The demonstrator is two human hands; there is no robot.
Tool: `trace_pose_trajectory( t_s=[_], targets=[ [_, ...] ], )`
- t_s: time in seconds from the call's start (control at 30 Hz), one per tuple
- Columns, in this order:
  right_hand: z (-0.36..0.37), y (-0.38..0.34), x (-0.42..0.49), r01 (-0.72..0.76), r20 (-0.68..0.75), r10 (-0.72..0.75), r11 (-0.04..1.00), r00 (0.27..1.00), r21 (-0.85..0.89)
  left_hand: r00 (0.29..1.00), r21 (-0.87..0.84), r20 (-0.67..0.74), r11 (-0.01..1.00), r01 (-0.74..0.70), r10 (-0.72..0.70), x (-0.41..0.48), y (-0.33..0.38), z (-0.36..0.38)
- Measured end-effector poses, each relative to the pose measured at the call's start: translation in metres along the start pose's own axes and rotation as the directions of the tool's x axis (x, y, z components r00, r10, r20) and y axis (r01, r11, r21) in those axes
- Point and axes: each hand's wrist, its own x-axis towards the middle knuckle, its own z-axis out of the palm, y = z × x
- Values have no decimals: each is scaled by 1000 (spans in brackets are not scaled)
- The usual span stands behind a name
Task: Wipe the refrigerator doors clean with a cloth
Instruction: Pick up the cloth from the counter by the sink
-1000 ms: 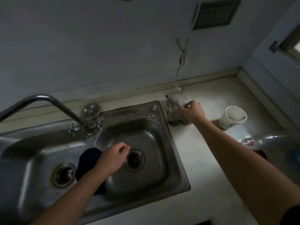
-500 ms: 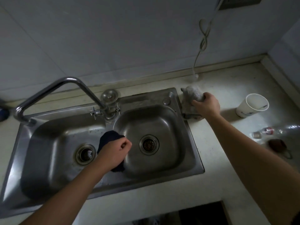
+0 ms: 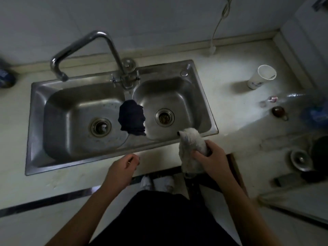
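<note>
**Kitchen sink station: items as we find them**

We list first the pale grey crumpled cloth (image 3: 190,150), clamped in the right hand (image 3: 211,160). The fingers wrap its middle, one end pokes up over the sink's front rim, and the other end hangs below the counter edge.

The left hand (image 3: 124,166) hovers over the counter's front strip, just before the sink. Its fingers are loosely curled together and hold nothing that we can make out.

The double-bowl stainless steel sink (image 3: 35,121) sits in the pale, stained countertop (image 3: 230,107). A dark navy rag (image 3: 131,118) lies draped over the divider between the two bowls. A round drain shows in each bowl.

The bent chrome swivel tap (image 3: 99,43) rises behind the divider, with its spout over the left bowl.

To the right on the counter we note:
- a white paper cup (image 3: 262,77), upright
- a clear plastic bottle (image 3: 287,98) lying on its side
- a small dark brown round object (image 3: 278,111) just beside the bottle; we cannot tell what it is
- a round metal lid (image 3: 300,159) near the front right

A thin white cord (image 3: 220,20) hangs down the wall to the counter's back edge.
</note>
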Motion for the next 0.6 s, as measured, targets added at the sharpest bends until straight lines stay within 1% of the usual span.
trace_pose_trajectory(
  t_s=[0.13, 0.2, 0.27, 0.37, 0.43, 0.5, 0.53, 0.6],
  targets=[
    [33, 8, -37, -13, 83, 16, 999, 996, -39, 999, -11, -12, 999, 45, -46, -33, -47, -5],
    [50, 8, -41, -3, 139, 11, 998, 990, -62, 994, 16, -60, 995, 95, -94, -45, -74, -9],
    [67, 0, -39, 56, 222, -26, 990, 975, -128, 976, -23, -132, 985, 172, -173, -60, -96, -14],
    [93, -22, -30, 209, 350, -125, 955, 929, -212, 928, -119, -201, 948, 296, -315, -88, -119, -22],
    [112, -39, -23, 313, 442, -184, 919, 878, -239, 892, -164, -236, 920, 356, -387, -107, -134, -24],
    [132, -54, -18, 398, 546, -218, 887, 809, -235, 846, -215, -271, 885, 412, -460, -130, -152, -18],
    [142, -61, -18, 439, 602, -234, 871, 763, -218, 811, -263, -289, 857, 443, -508, -143, -162, -12],
    [160, -72, -20, 507, 708, -248, 844, 661, -177, 719, -402, -297, 765, 503, -628, -173, -177, 7]
  ],
)
